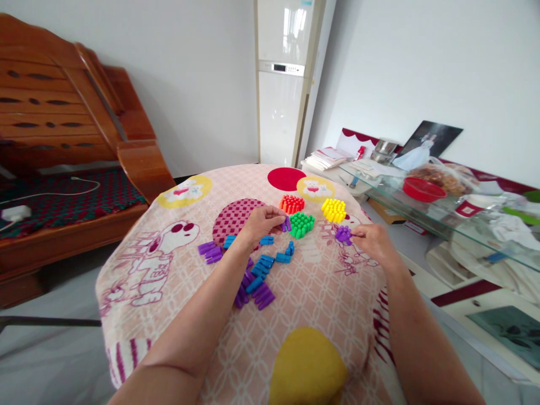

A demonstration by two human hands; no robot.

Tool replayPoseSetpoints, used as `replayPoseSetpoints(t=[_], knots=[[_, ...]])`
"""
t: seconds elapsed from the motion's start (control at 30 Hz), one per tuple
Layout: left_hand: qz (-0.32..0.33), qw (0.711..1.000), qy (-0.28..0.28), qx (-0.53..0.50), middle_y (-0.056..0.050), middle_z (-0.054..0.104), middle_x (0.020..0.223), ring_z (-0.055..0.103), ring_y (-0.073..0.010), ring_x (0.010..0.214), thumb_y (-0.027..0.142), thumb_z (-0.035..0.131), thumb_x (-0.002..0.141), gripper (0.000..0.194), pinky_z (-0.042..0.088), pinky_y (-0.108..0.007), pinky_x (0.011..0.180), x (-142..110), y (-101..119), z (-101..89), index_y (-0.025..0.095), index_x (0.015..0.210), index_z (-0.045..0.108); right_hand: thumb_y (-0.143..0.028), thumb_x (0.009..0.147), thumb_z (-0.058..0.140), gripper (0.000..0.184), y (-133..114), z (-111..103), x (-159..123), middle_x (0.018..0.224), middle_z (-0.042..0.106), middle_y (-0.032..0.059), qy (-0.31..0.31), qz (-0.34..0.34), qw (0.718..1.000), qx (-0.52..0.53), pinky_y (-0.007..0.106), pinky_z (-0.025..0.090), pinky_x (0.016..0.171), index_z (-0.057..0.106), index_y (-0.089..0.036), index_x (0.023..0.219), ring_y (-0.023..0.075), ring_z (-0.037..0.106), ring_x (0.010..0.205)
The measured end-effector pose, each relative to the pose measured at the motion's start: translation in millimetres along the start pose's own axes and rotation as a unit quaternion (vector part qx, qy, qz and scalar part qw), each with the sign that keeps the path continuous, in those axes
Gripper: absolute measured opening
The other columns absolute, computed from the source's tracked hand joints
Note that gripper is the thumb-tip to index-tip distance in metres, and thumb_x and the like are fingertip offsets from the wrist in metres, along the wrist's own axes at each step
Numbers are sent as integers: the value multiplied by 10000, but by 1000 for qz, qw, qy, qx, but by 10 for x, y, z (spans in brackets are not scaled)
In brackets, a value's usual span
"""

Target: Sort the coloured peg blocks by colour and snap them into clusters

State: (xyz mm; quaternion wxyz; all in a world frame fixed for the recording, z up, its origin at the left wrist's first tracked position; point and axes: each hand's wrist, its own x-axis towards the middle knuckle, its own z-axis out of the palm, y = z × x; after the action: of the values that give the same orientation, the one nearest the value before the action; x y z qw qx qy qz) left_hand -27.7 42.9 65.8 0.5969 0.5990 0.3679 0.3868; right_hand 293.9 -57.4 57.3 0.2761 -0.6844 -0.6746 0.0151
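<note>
"Holding anything?"
"Left hand [262,223] pinches a purple piece [287,224] just beside the green cluster [302,224]."
"And the right hand [373,241]?"
"Touching the purple cluster [343,234] on the surface [333,298]; whether gripping, I can't tell."

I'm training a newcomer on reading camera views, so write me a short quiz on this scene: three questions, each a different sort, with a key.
1. Multiple choice: what colour is the piece in the left hand?
A) red
B) purple
C) yellow

2. True or false: in the picture, the yellow cluster is to the right of the green cluster.

3. Fill in the missing word: the loose pieces lying on the patterned tablecloth are purple and ____.

Key: 1. B; 2. True; 3. blue
</note>
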Motion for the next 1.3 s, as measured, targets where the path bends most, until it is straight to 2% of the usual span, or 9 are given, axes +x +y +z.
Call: replayPoseSetpoints(t=[0.33,0.47,0.6,0.73,0.83,0.93,1.13,1.2,1.3], knots=[[-7,1000,-17,-2,-25,703,741,631,-98,591,291,807,677,301,525,-216,570,19,-10,-18,129,889,668,-82,711,661,181,46,165,49,782,779,62,-52,25,995,-86,291,495,684,781,-210,757,215,713,739],[-2,999,-35,-7,-16,699,738,633,-95,609,246,807,663,276,527,-222,605,14,5,-16,129,878,678,-106,715,669,155,-28,123,34,801,775,65,-21,46,997,-61,298,507,709,772,-192,792,218,716,770],[17,998,-66,-17,-13,694,750,639,-94,645,229,796,666,250,528,-219,635,-12,26,45,124,863,683,-259,790,644,128,-312,174,-9,731,744,47,27,15,991,131,303,525,637,747,-183,791,204,694,668],[28,997,-74,0,-17,684,769,654,-116,670,254,798,664,265,541,-237,635,-48,32,144,130,856,665,-412,778,697,226,-741,439,-88,734,736,23,-17,0,937,348,308,552,551,718,-210,877,191,674,586],[33,996,-87,15,-11,670,761,659,-121,672,256,800,658,262,548,-243,634,-68,33,199,136,832,646,-436,748,741,277,-981,625,-135,719,733,15,-51,23,902,428,329,587,559,701,-217,913,209,698,606],[41,994,-95,35,-5,666,739,651,-119,652,244,795,652,251,549,-241,618,-79,27,235,140,812,631,-451,730,759,305,-1082,680,-150,719,741,22,-51,53,873,483,362,619,593,705,-210,909,230,721,647],[60,984,-145,80,-17,684,730,663,-133,651,282,772,689,235,554,-252,622,-72,16,249,133,825,652,-429,666,803,331,-976,488,-85,669,734,30,4,90,853,514,353,612,555,731,-177,869,220,706,583],[73,983,-144,92,-35,708,786,675,-135,685,306,761,711,252,557,-249,643,-60,38,182,131,870,674,-403,660,796,323,-819,369,-40,626,719,29,53,103,863,492,331,591,520,735,-165,870,209,688,538],[77,988,-99,94,-48,716,785,691,-152,715,350,754,729,300,565,-260,652,-46,95,1,131,921,682,-393,689,743,326,-464,172,28,574,695,26,171,124,894,395,322,559,496,750,-151,908,201,655,489]])
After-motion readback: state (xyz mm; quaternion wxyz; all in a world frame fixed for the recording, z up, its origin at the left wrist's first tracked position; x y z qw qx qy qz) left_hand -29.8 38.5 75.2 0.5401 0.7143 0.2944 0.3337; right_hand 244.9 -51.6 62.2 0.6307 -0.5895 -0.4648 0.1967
